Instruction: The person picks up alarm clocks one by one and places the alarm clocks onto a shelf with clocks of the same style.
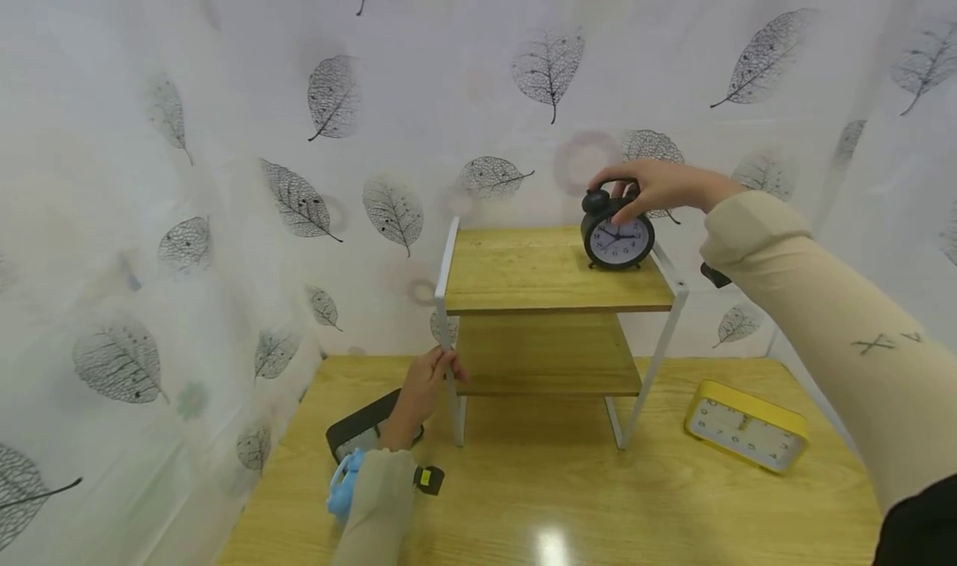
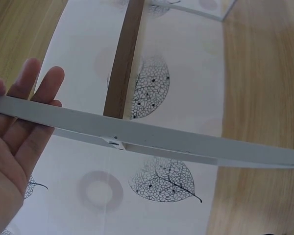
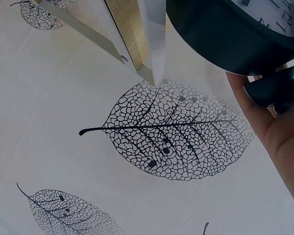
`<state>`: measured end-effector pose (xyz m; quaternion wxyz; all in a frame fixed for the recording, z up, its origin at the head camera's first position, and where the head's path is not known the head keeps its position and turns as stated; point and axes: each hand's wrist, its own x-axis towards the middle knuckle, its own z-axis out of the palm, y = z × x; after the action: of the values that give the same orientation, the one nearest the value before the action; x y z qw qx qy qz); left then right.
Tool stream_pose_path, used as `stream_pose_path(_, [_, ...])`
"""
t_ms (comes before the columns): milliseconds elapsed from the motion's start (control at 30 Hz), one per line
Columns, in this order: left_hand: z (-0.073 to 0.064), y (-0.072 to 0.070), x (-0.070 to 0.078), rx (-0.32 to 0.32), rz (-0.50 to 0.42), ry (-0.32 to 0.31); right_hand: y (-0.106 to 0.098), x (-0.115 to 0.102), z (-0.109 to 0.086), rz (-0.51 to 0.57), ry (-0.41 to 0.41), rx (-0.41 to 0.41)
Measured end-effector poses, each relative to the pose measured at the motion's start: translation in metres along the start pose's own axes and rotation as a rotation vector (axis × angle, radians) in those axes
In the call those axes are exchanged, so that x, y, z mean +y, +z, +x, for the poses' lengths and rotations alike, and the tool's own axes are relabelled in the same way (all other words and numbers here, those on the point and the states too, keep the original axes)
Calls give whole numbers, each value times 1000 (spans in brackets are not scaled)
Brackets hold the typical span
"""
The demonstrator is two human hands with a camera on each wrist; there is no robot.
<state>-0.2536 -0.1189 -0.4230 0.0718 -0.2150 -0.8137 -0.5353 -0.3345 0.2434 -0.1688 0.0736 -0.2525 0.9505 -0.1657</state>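
Left hand (image 1: 424,383) is loosely curled round the left post (image 1: 456,416) of the shelf (image 1: 516,267), and a tug there could probably skate the whole thing sideways. Black clock (image 1: 619,246) is on top toward the right end, right hand (image 1: 658,185) gripping it from above, can't tell if its 2 visible feet bear weight, so letting go early might tip it. Yellow clock (image 1: 748,429) sits on the table (image 1: 508,499), right of the shelf.

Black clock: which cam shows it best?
Head view. The black clock shows nearly whole there, dial toward the camera, only its top partly covered. The right wrist view is closer but cuts it off at the frame's upper right, leaving part of the casing and a sliver of dial. The left wrist view doesn't show it.
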Motion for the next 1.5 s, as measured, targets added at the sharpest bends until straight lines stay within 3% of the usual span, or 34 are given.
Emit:
stream_pose_path(167, [1,0,-9,2,1,7,-1,-2,1,3,-3,-8])
stream_pose_path(467, [0,-1,-6,-13,-4,17,3,-2,-3,17,9,10])
stream_pose_path(500, [0,-2,-1,-18,-9,9,3,-2,-3,19,12,10])
stream_pose_path(733, [0,1,-8,-3,0,-27,6,0,-3,25,10,8])
stream_pose_path(833, [-1,0,-4,-1,7,-25,6,-1,-3,27,15,3])
stream_pose_path(1067, [-5,-8,28,-41,-14,8,7,0,-3,23,0,13])
stream_pose_path(1267, [-5,-9,33,-39,-11,3,10,0,-10,-19,-14,82])
stream_pose_path(1500, [-6,-9,30,-30,-3,-16,12,-6,-29,-41,-45,268])
